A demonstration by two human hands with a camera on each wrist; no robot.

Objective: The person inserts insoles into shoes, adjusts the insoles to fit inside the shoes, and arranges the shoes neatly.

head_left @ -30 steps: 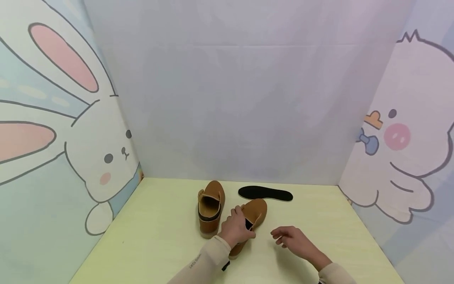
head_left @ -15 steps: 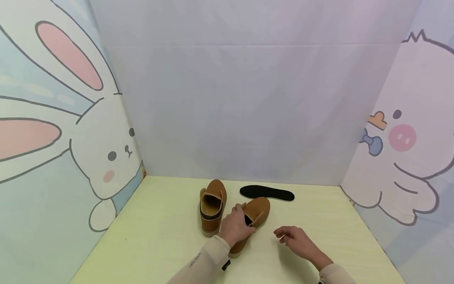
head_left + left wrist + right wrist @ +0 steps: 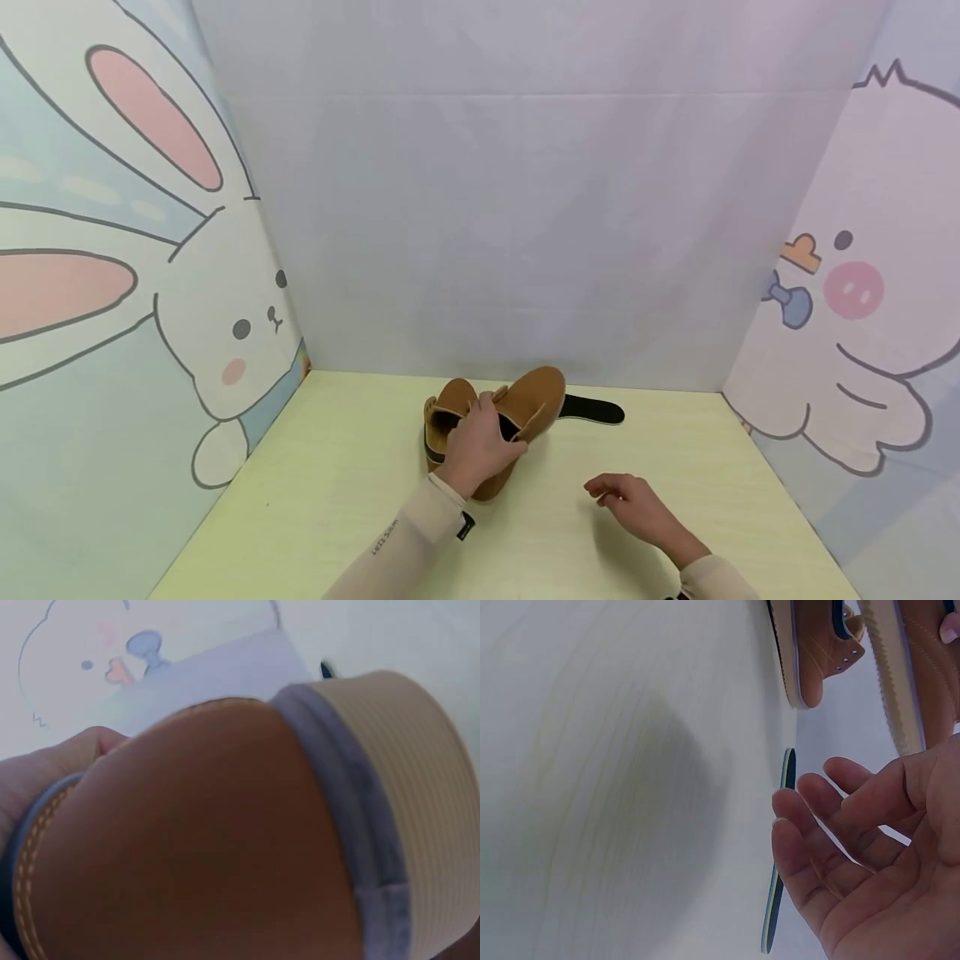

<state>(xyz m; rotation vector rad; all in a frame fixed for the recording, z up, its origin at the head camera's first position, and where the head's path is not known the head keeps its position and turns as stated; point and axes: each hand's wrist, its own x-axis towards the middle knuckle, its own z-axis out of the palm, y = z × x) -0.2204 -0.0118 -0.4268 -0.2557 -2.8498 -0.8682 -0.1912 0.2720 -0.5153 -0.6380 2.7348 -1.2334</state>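
Gripped at the collar by the left hand alone, the right hand empty with fingers relaxed, the raised shoe could slip and strike the second shoe beside it.

Bright, with soft shadow beneath right hand

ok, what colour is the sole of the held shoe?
The sole is beige, with fine ribbing along its side; best seen in the left wrist view.
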